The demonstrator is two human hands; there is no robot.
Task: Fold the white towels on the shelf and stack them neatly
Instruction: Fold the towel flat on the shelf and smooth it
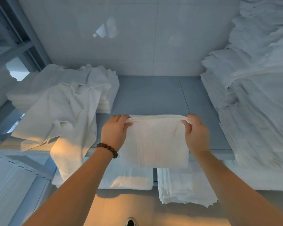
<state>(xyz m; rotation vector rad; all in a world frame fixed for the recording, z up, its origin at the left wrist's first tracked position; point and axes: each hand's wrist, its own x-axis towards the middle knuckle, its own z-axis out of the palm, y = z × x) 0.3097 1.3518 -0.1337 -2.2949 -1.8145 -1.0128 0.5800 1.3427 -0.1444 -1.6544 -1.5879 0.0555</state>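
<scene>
A folded white towel (pixel 155 142) hangs in front of the grey shelf (pixel 153 95), held by its top fold. My left hand (pixel 113 132) pinches the top left corner and my right hand (pixel 196 132) pinches the top right corner. The towel's lower edge hangs below the shelf's front lip. An unfolded white towel (pixel 60 115) lies crumpled on the left of the shelf and drapes over its front edge. Behind it sits a low stack of folded towels (pixel 108 98).
A tall pile of white linen (pixel 255 95) fills the right side of the shelf. On the lower shelf lie folded towel stacks (pixel 183 186) and a flat one (pixel 131 180). A white tiled wall (pixel 121 38) backs the shelf. A metal upright (pixel 23 30) stands left.
</scene>
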